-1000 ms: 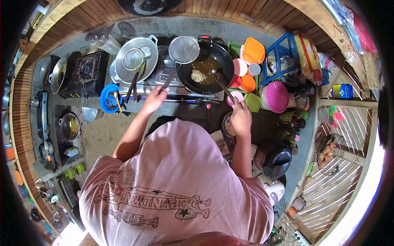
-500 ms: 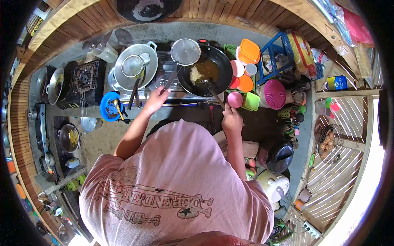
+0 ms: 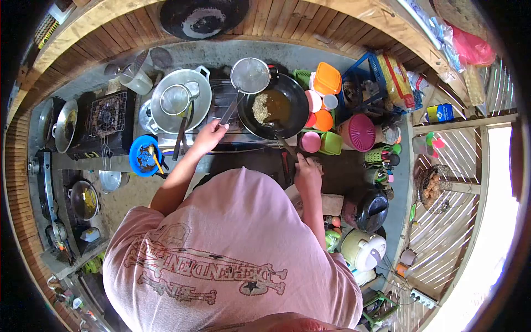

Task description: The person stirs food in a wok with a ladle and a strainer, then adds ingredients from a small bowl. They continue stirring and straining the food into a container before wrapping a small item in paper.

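My left hand (image 3: 210,136) grips the handle of a round mesh strainer (image 3: 250,75), held over the far left rim of a black wok (image 3: 299,102). Brown oil (image 3: 281,105) lies in the wok, with a heap of pale, finely chopped food (image 3: 261,107) along its left side. In my right hand (image 3: 308,172) is the handle of a turner (image 3: 286,145); its dark end dips into the wok near the front, partly lost in the oil. To the left, a large metal pot (image 3: 204,105) carries a second strainer (image 3: 175,100) across its top.
Lidded plastic tubs (image 3: 328,78) crowd the wok's right side, beside a blue rack (image 3: 354,74). A blue bowl (image 3: 136,152) with dark contents and a spoon sits at left, near a grill (image 3: 107,115). A black-lidded pot (image 3: 376,210) and a rice cooker (image 3: 369,252) stand at right.
The camera view has shifted slightly. The pale food now spreads longer along the wok's left side, and the turner's end sits nearer the front. Both hands keep their grips.
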Available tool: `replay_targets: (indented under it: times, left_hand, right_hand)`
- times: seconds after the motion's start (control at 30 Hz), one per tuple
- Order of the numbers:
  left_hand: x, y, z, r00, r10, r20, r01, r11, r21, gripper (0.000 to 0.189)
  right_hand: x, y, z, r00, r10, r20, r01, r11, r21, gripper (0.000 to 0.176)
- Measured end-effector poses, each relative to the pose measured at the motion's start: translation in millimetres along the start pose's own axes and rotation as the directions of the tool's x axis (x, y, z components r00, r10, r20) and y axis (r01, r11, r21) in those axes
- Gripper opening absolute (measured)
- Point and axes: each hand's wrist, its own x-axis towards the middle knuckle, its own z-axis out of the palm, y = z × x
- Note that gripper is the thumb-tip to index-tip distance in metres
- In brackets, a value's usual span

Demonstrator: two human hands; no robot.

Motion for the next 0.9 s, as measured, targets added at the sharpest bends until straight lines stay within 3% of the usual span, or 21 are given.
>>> replay_targets:
  times: [0.07,0.2,0.4,0.7,0.77,0.9]
  left_hand:
    - [3,-8,-3,1.000,0.000,0.024,0.000,1.000,-0.005,0.034]
    - [2,-7,-9,1.000,0.011,0.026,-0.011,1.000,-0.024,0.034]
    - [3,-15,-14,1.000,0.016,0.026,-0.015,1.000,-0.018,0.035]
    - [4,-19,-20,0.999,0.017,0.036,-0.015,0.999,-0.035,0.035]
    - [7,-27,-20,0.999,0.033,0.028,-0.032,0.998,-0.055,0.035]
    - [1,-8,-25,0.999,0.002,0.040,0.001,0.998,-0.070,0.034]
  right_hand:
    - [6,-1,11,0.999,0.023,0.038,-0.026,0.998,0.064,0.036]
    - [12,-12,8,0.997,0.071,0.034,-0.071,0.997,0.021,0.036]
    - [0,-6,-8,0.998,0.021,-0.064,-0.019,0.999,0.025,0.035]
    - [0,-7,-2,1.000,0.012,-0.009,-0.012,1.000,0.007,0.036]
    - [6,-15,-2,0.991,0.104,0.085,-0.104,0.995,-0.008,0.035]
    - [18,-22,4,0.995,0.085,0.053,-0.087,0.995,0.039,0.035]
